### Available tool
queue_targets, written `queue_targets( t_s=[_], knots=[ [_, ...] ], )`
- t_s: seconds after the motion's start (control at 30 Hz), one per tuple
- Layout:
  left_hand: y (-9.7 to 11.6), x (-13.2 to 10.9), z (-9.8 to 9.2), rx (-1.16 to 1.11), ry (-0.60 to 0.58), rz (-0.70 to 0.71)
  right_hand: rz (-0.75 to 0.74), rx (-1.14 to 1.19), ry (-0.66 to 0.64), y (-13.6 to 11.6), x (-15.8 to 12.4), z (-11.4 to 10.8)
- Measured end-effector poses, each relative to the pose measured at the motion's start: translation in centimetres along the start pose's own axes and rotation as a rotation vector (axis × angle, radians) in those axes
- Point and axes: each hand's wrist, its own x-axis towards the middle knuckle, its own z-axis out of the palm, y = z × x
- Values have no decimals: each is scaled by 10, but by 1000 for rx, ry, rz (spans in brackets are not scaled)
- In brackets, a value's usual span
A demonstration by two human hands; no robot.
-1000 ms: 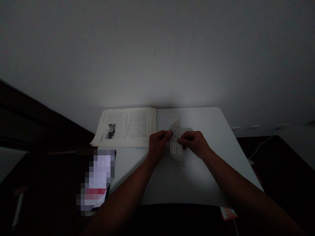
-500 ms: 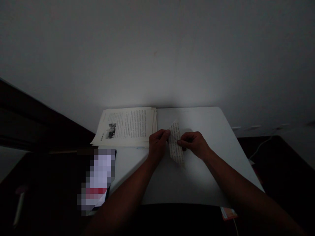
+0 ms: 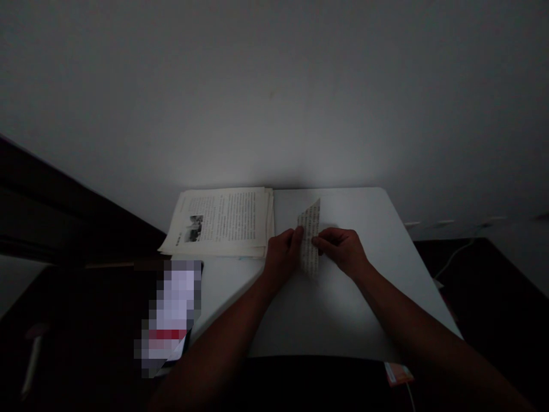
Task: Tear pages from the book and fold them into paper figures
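A folded piece of printed paper (image 3: 309, 243), shaped like a slanted four-sided strip with pointed ends, is held up over the white table (image 3: 355, 320). My left hand (image 3: 284, 252) pinches its left edge, thumb on the near face. On the other side, my right hand (image 3: 341, 247) is closed, with thumb and forefinger gripping the right edge. The fingers behind the paper are partly hidden.
A stack of printed sheets (image 3: 231, 220) lies at the table's back left. A phone with a blurred-out screen (image 3: 174, 309) rests at the left edge. Behind the table stands a wall (image 3: 274, 114). A cable (image 3: 457, 254) runs at the right.
The folded paper has turned more upright, its top tip now leaning right. My left hand has shifted slightly right with it; my right hand has barely moved.
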Motion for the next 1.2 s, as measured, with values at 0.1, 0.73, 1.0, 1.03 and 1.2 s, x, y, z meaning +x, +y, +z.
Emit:
queue_targets(
  t_s=[0.1,0.73,1.0,1.03,1.2],
  knots=[
    [-1,1,0,65,-23,21,-1,9,15,-1,-1,2],
    [0,1,-3,61,-128,93,-10,147,20,1,1,-3],
    [0,-1,-4,-16,-154,89,-18,211,31,5,3,-4],
    [0,-1,-4,-11,-170,92,-12,219,39,5,3,-4],
    [0,0,-4,-7,-173,78,-15,257,42,6,4,-4]
  ],
)
